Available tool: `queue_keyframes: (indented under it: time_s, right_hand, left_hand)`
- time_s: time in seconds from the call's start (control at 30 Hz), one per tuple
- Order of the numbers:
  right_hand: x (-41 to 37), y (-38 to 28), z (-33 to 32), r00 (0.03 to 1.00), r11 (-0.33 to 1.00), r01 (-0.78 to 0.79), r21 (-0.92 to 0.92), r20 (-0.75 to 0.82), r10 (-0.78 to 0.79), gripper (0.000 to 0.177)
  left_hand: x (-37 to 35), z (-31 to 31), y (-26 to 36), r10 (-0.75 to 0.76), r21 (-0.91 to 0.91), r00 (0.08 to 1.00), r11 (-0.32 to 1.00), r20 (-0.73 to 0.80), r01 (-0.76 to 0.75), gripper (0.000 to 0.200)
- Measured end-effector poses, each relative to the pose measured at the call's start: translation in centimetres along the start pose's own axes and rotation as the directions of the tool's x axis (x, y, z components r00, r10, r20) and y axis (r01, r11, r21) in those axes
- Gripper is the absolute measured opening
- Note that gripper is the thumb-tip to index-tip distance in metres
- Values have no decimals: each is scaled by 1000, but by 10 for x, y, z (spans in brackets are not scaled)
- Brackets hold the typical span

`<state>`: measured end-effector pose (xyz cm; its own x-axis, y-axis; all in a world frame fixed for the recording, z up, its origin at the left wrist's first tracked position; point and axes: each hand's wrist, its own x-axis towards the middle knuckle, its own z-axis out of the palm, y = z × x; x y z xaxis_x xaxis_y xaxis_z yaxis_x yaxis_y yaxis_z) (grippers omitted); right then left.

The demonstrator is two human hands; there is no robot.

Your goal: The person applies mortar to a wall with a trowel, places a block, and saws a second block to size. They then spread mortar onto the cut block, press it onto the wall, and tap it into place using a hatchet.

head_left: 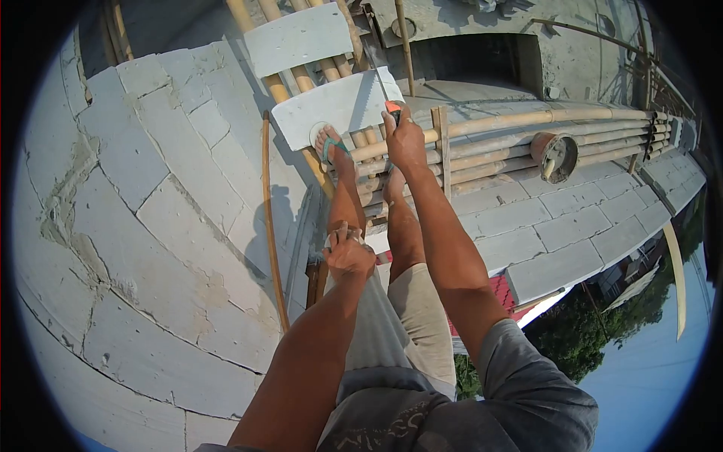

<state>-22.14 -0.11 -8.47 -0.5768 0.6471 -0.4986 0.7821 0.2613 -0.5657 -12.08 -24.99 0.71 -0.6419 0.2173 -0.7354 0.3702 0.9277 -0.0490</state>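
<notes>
My right hand [407, 142] is wrapped round the orange and black handle of a handsaw [392, 110], whose thin blade points away from me. The blade lies over the right end of a white lightweight block [331, 113], and its toothed shadow falls on the block's face. My left foot [331, 145], in a green flip-flop, presses on the near edge of that block. My left hand [350, 252] rests on my left knee with its fingers spread and holds nothing. A second white block [299, 39] lies just beyond the first, across the bamboo poles.
Bamboo poles [497, 139] form the platform under my feet and run to the right. A dirty bucket [555, 157] with mortar on it sits among them. A block wall [181, 188] rises at left, with a thin bamboo stick [271, 226] beside it. Another block wall [557, 218] runs along the right.
</notes>
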Motion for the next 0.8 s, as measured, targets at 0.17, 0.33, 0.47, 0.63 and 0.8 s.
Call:
queue_keyframes:
  time_s: [0.17,0.33,0.47,0.63,0.8]
  right_hand:
    - [-71,-12,-38,989,992,-122,-11,87,123,45]
    - [17,1,24,987,991,-126,-37,95,129,39]
    - [18,-1,23,992,994,-108,-1,72,108,39]
    - [-82,2,-18,989,991,-130,13,71,128,48]
    - [10,26,42,994,994,-105,-22,30,105,42]
  left_hand:
    - [-2,-18,2,8,-47,996,999,83,-4,49]
    - [2,-40,-12,42,-285,980,959,193,15,49]
    - [-2,-39,-13,40,-233,985,973,168,0,49]
    - [7,-51,-9,49,-209,972,978,230,0,48]
    - [7,-62,-14,117,-237,976,969,186,-71,56]
